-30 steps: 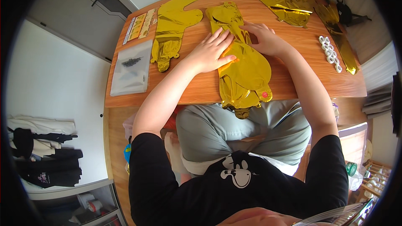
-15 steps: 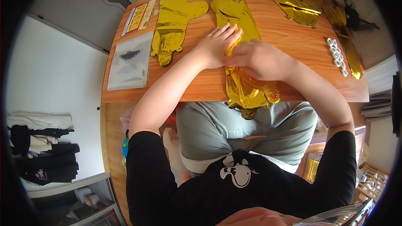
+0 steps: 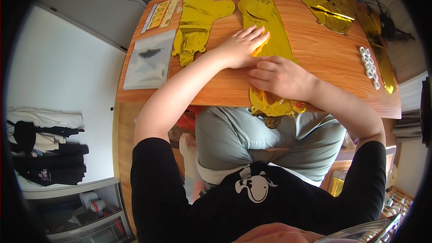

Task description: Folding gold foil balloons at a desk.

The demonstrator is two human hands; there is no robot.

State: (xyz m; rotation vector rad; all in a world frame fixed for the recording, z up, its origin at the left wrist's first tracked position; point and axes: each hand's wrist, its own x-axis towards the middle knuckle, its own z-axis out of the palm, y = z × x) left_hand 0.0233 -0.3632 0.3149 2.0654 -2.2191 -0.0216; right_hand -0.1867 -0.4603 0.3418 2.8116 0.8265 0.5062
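Observation:
A flat gold foil balloon (image 3: 280,30) lies lengthwise before me, and its crumpled near end hangs over the table's front edge. My left hand (image 3: 246,47) rests flat on its left side with the fingers spread. Just nearer to me, my right hand (image 3: 281,76) is closed over the same foil, thumb and fingers bent together at its left part. The fingertips are partly hidden, so how much foil they pinch does not show. A second gold foil balloon (image 3: 200,11) lies to the left, apart from both hands.
The wooden table (image 3: 324,76) also bears a clear plastic bag (image 3: 150,65), printed cards (image 3: 161,14) and more gold foil (image 3: 324,9) at the far right. White rings (image 3: 369,67) sit near the right edge, beside a narrow gold foil strip (image 3: 382,63). A black object with cables (image 3: 391,26) stands behind them.
My right hand has slid a little toward me along the foil, its fingers now sharper to see. My left hand stays flat on the balloon. The whole view has shifted slightly.

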